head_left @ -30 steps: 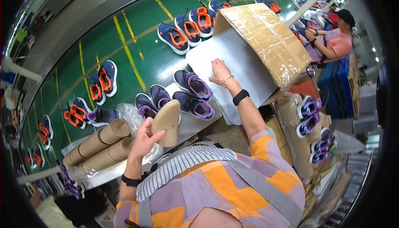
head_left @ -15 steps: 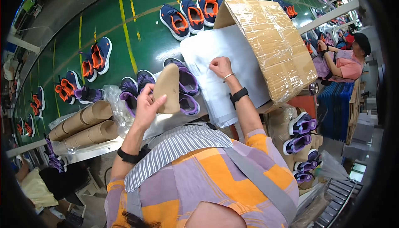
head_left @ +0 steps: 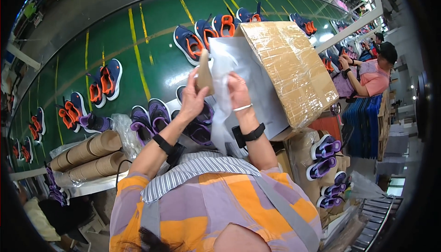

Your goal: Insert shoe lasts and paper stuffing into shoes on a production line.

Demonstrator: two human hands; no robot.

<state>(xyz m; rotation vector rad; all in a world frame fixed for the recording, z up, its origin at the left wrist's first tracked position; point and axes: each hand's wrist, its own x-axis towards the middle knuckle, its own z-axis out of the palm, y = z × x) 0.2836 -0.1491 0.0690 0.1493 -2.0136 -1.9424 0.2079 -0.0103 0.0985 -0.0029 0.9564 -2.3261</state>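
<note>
A tan moulded piece [head_left: 204, 76] is held upright by the left hand [head_left: 195, 96], with the fingers and thumb closed around its lower part. Just to the right of it, a thin white sheet [head_left: 222, 91] is held up by the right hand [head_left: 238, 90], whose fingers appear to be closed on the edge; the contact is blurred. By the look of it, the step in hand is the separating of one sheet from the paper stack [head_left: 266, 84] below and to the right of the right hand. For the next move, the sheet would need to be kept clear of the stack and brought together with the piece without a tear.

Room to the right of the right hand is limited by the cardboard box [head_left: 294, 63]. Purple-lined shoes [head_left: 199, 133] stand below the left hand, partly covered by the sheet, and could be knocked. To the left of that hand, another purple-lined pair [head_left: 158, 116] and stacked brown pieces [head_left: 87, 157] are found. Navy shoes [head_left: 184, 40] stand beyond both hands on the green belt [head_left: 124, 36].
</note>
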